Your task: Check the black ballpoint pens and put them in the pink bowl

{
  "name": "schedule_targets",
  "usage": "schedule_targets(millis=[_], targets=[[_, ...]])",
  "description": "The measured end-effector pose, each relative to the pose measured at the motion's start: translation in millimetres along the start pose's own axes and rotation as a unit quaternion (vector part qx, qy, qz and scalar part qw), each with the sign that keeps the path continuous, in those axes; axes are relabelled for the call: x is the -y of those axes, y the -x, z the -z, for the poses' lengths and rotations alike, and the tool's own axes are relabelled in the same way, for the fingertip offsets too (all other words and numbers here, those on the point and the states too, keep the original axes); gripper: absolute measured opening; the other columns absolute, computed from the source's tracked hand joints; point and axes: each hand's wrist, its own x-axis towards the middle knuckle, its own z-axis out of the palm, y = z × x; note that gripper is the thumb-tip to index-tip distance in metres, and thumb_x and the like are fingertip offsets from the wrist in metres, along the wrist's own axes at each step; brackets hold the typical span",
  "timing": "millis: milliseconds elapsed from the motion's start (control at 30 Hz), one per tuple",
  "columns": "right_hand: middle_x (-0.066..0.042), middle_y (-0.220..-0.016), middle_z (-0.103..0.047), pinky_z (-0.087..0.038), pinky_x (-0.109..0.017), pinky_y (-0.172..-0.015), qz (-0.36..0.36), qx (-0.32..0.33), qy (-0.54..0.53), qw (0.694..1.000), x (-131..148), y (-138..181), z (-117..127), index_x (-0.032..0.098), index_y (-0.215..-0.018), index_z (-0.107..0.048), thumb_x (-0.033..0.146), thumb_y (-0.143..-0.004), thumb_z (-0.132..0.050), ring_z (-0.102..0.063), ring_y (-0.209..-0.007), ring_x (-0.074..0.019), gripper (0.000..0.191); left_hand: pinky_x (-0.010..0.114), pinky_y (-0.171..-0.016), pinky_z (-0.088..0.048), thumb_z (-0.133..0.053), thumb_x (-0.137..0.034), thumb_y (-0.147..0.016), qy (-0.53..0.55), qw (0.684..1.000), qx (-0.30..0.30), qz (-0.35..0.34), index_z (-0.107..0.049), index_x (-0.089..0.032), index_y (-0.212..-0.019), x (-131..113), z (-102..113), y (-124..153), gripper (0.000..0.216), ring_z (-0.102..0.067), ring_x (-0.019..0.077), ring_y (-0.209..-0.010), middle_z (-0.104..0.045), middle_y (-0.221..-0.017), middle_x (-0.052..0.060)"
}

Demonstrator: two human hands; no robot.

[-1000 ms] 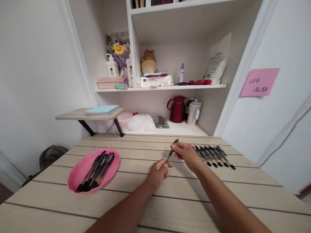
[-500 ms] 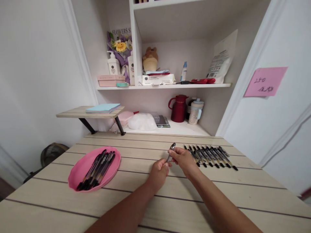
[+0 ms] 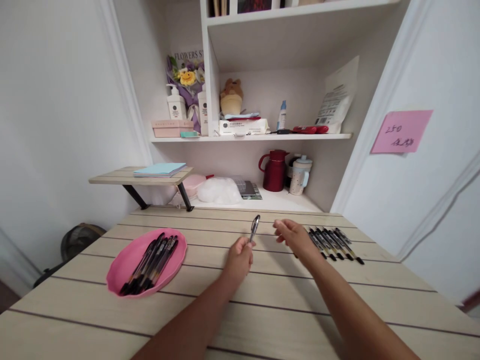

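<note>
My left hand (image 3: 240, 256) is closed round the lower part of a pen (image 3: 255, 226), which points up and away with its dark, shiny end on top. To its right, apart from the pen, my right hand (image 3: 294, 236) hovers over the table with loosely bent fingers; no object shows in it. Beyond that hand lies a row of black pens (image 3: 335, 243), side by side and slanted, partly covered by the hand and wrist. At left, a pink tray (image 3: 116, 267) with a wavy rim holds several black pens (image 3: 152, 262).
A slatted wooden table (image 3: 210, 320) spreads beneath my arms. At its back left stands a small raised shelf (image 3: 112, 176) bearing blue paper (image 3: 159, 169). Behind are a red jug (image 3: 275, 171), a pale cup (image 3: 300, 176) and a white plastic bag (image 3: 219, 191).
My right hand has let go of the pen and moved right, covering part of the pen row. My left hand keeps the pen and has shifted slightly left. The view has tilted up a little.
</note>
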Motion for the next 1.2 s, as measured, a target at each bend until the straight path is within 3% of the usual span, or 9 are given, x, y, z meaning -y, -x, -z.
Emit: schedule_targets(millis=[100, 233, 467, 600, 800, 933, 1033, 1133, 1200], targets=[[-0.005, -0.060, -0.062, -0.036, -0.025, -0.050, -0.001, -0.079, 0.231, 0.970, -8, -9, 29, 0.019, -0.063, -0.058, 0.044, -0.074, -0.044, -0.058, -0.056, -0.0171, 0.032, 0.019, -0.045, -0.029, -0.052, -0.033, -0.068, -0.105, 0.992, -0.048, -0.060, -0.060, -0.015, -0.075, -28, 25, -7, 0.021, -0.042, 0.0076, -0.045, -0.049, -0.053, -0.004], [-0.012, -0.075, -0.067, -0.040, -0.030, -0.059, -0.034, -0.042, 0.429, 0.901, -25, -6, 35, 0.018, -0.070, -0.064, 0.037, -0.075, -0.046, -0.062, -0.074, -0.0239, 0.027, 0.022, -0.058, -0.035, -0.055, -0.026, -0.064, -0.322, 0.935, -0.097, -0.114, -0.064, -0.015, -0.068, -67, 83, -6, 0.015, -0.053, 0.0138, -0.063, -0.060, -0.062, 0.000], [-0.021, -0.094, -0.064, -0.042, -0.038, -0.068, -0.043, 0.011, 0.520, 0.853, -43, 5, 9, 0.009, -0.087, -0.066, 0.027, -0.077, -0.047, -0.062, -0.083, -0.0293, 0.028, 0.025, -0.057, -0.032, -0.047, -0.027, -0.071, -0.640, 0.744, -0.191, 0.010, -0.064, -0.018, -0.065, -105, 185, 41, 0.020, -0.055, 0.0170, -0.064, -0.064, -0.064, 0.004], [-0.024, -0.093, -0.063, -0.042, -0.041, -0.069, -0.039, 0.021, 0.524, 0.851, -50, 5, 7, 0.009, -0.084, -0.067, 0.028, -0.077, -0.046, -0.062, -0.082, -0.0310, 0.030, 0.026, -0.058, -0.035, -0.044, -0.020, -0.070, -0.685, 0.685, -0.227, 0.102, -0.066, -0.017, -0.072, -100, 207, 65, 0.022, -0.059, 0.0216, -0.073, -0.067, -0.077, 0.011], [-0.022, -0.093, -0.064, -0.042, -0.040, -0.067, -0.031, 0.033, 0.517, 0.855, -58, 6, 7, 0.011, -0.083, -0.067, 0.026, -0.076, -0.042, -0.062, -0.080, -0.0310, 0.030, 0.028, -0.059, -0.040, -0.045, -0.020, -0.070, -0.684, 0.669, -0.246, 0.154, -0.065, -0.015, -0.076, -81, 213, 72, 0.022, -0.061, 0.0245, -0.078, -0.067, -0.085, 0.015], [-0.020, -0.086, -0.065, -0.041, -0.037, -0.062, -0.023, 0.012, 0.507, 0.862, -46, 11, 4, 0.013, -0.078, -0.066, 0.031, -0.075, -0.043, -0.062, -0.076, -0.0300, 0.029, 0.033, -0.065, -0.043, -0.042, -0.021, -0.074, -0.684, 0.668, -0.252, 0.149, -0.065, -0.014, -0.080, -82, 215, 71, 0.024, -0.060, 0.0273, -0.083, -0.065, -0.089, 0.017], [-0.014, -0.072, -0.066, -0.038, -0.031, -0.056, 0.000, -0.004, 0.435, 0.900, -34, 18, -6, 0.016, -0.066, -0.063, 0.039, -0.075, -0.043, -0.061, -0.069, -0.0256, 0.031, 0.038, -0.076, -0.041, -0.039, -0.026, -0.078, -0.671, 0.693, -0.253, 0.070, -0.062, -0.014, -0.085, -86, 196, 66, 0.027, -0.056, 0.0281, -0.093, -0.061, -0.098, 0.018], [-0.006, -0.055, -0.060, -0.034, -0.026, -0.051, 0.047, -0.007, 0.280, 0.959, -27, 27, -25, 0.018, -0.054, -0.055, 0.043, -0.076, -0.042, -0.055, -0.054, -0.0176, 0.036, 0.036, -0.087, -0.037, -0.041, -0.028, -0.079, -0.511, 0.842, -0.161, -0.058, -0.059, -0.017, -0.086, -80, 144, 56, 0.022, -0.052, 0.0234, -0.100, -0.059, -0.100, 0.012], [-0.003, -0.048, -0.055, -0.032, -0.025, -0.049, 0.067, -0.013, 0.165, 0.984, -25, 33, -40, 0.018, -0.050, -0.051, 0.046, -0.075, -0.042, -0.049, -0.048, -0.0142, 0.038, 0.033, -0.082, -0.042, -0.045, -0.032, -0.079, -0.288, 0.956, -0.051, 0.009, -0.053, -0.018, -0.099, -68, 98, 49, 0.026, -0.055, 0.0198, -0.094, -0.058, -0.101, 0.010]])
